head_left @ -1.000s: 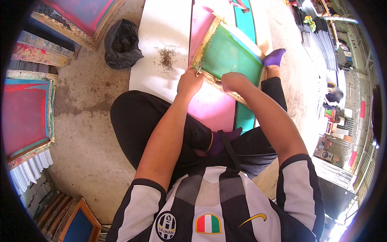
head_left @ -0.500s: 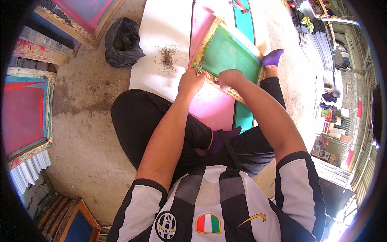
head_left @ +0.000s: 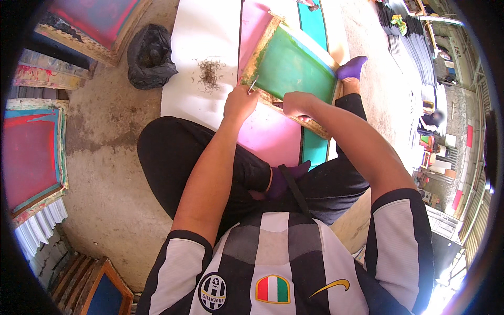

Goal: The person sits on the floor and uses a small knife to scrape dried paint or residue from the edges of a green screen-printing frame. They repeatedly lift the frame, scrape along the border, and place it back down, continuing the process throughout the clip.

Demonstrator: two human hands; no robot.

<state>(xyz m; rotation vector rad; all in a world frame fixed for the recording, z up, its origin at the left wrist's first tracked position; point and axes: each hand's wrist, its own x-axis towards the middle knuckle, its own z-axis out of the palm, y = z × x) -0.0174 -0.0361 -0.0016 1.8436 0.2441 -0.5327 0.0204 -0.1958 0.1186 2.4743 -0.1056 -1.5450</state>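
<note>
A screen-printing frame (head_left: 294, 68) with green mesh and worn, paint-stained wood lies tilted in front of my legs. My left hand (head_left: 241, 103) is closed at its near-left corner, with a thin metal tool (head_left: 253, 84) sticking up from the fingers; its kind is unclear. Along the near rail my right hand (head_left: 298, 104) is closed, its fingers bent against the wood. A small dark piece (head_left: 278, 104) shows at its fingertips, too small to name. Left of the frame, a loose pile of thin, bent wire bits (head_left: 210, 75) rests on a white board (head_left: 194, 31).
A black plastic bag (head_left: 151, 58) stands left of the board. Pink (head_left: 270, 142) and teal (head_left: 311, 149) panels lie under the frame. More framed screens (head_left: 34, 157) lean at the left. My foot in a purple sock (head_left: 352, 68) is by the frame's right corner. Someone (head_left: 431, 122) is far right.
The view has shifted slightly, so the scene sits a little further left. My right hand has turned a little at the near rail, showing more of its fingers. My left hand keeps the metal tool.
</note>
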